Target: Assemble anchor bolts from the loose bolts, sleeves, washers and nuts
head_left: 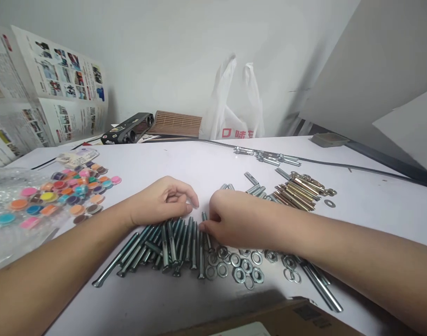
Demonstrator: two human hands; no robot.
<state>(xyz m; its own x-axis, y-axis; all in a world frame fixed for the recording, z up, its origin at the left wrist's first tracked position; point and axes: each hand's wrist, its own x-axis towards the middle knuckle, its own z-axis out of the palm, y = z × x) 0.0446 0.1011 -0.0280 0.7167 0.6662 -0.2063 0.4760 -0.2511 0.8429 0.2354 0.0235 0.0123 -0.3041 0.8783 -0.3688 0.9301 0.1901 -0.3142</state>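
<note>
My left hand [164,200] is loosely curled above the pile of bolts, its thumb and fingers a little apart and nothing visible between them. Under and in front of it lie several long silver bolts [171,240] with flared ends towards me. My right hand [230,217] is closed at the pile's right side, its thumb against a bolt [206,231]; the other fingers are hidden behind the hand. Nuts and washers [246,266] are spread below my right wrist. Silver metal sleeves [257,190] lie just beyond that hand.
Brass-coloured sleeves [297,191] and assembled anchor bolts [269,156] lie farther right. Colourful small pots [73,189] and clear plastic wrap [17,219] are at left. A white plastic bag [230,107] stands at the back; a cardboard box [283,317] is at the near edge.
</note>
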